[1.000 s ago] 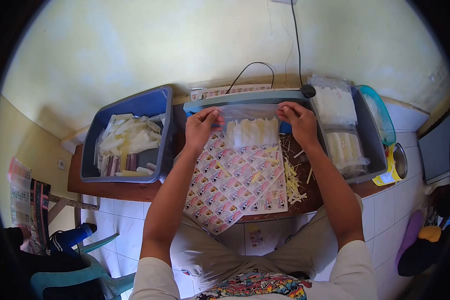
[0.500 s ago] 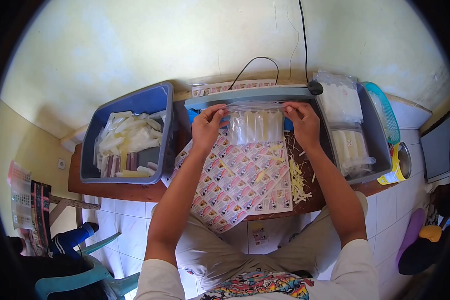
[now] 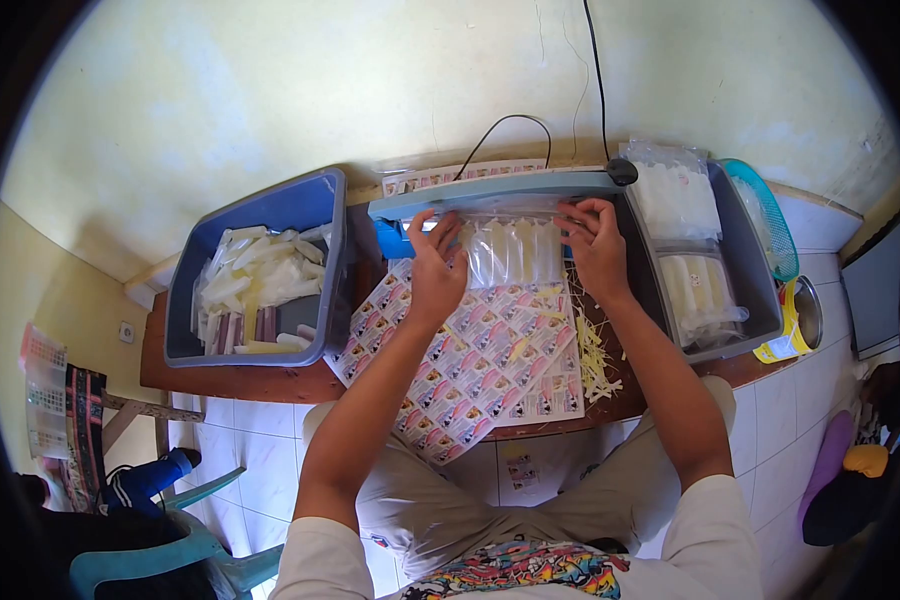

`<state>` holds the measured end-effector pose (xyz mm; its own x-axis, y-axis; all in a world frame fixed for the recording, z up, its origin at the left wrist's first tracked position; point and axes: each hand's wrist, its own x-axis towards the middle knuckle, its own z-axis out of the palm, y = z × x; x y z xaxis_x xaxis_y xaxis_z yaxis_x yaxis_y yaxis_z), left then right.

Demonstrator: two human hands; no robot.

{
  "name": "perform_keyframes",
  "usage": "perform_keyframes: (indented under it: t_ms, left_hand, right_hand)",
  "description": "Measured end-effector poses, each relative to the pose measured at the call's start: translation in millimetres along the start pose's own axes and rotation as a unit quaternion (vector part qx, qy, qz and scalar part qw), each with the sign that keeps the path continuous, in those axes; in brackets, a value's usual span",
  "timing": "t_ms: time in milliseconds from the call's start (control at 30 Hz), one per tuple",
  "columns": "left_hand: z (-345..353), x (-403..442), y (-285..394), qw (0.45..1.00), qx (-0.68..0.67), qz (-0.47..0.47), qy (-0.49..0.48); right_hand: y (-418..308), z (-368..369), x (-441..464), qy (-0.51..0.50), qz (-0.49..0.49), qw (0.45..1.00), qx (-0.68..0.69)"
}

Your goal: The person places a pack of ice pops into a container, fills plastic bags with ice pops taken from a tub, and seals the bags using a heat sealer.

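Note:
A clear plastic bag point(image 3: 515, 252) holding several pale, stick-shaped pieces lies at the middle of the table. Its upper edge reaches under the long grey-blue arm of a bag sealer point(image 3: 500, 187), whose blue body shows at the left. My left hand point(image 3: 438, 265) is at the bag's left side, fingers apart, with the fingertips touching or very near the plastic. On the opposite side, my right hand point(image 3: 597, 248) has its fingers spread at the bag's upper right edge. Beneath lie printed label sheets point(image 3: 450, 375).
At the left stands a grey-blue tub point(image 3: 335, 270) of loose pale and purplish sticks. Another tub point(image 3: 760, 300) at the right holds filled bags. Beyond it are a turquoise basket point(image 3: 785, 240) and a yellow can point(image 3: 788, 340). Thin yellowish strips point(image 3: 595, 365) lie beside the sheets.
Both hands have gone from pinching the bag's top corners to spread fingers at its sides. My left hand has shifted right and slightly down; the bag's top edge sits lower against the sealer.

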<state>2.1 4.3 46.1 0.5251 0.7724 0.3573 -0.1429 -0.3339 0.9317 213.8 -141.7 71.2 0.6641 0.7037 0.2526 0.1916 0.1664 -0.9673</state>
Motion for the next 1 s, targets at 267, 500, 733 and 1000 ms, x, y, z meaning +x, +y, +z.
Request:
perform_keyframes:
  t_ms: [267,500,733,1000]
  left_hand:
    - [4.4,-12.7,-5.5,0.940,0.278,0.183,-0.076]
    - [-2.1,-4.2,-18.2,0.902,0.375,0.196,-0.087]
    - [-7.3,-3.5,-22.9,0.894,0.411,0.162,-0.075]
    - [-8.1,-3.0,-27.9,0.899,0.402,0.168,-0.038]
  right_hand:
    - [1.8,2.9,-26.4,-0.074,-0.223,0.908,-0.348]
    - [17.4,1.5,-24.4,-0.072,-0.255,0.836,-0.480]
    - [14.9,-0.6,-21.2,-0.067,-0.207,0.806,-0.550]
    - [10.4,-7.8,-15.7,-0.070,-0.202,0.810,-0.545]
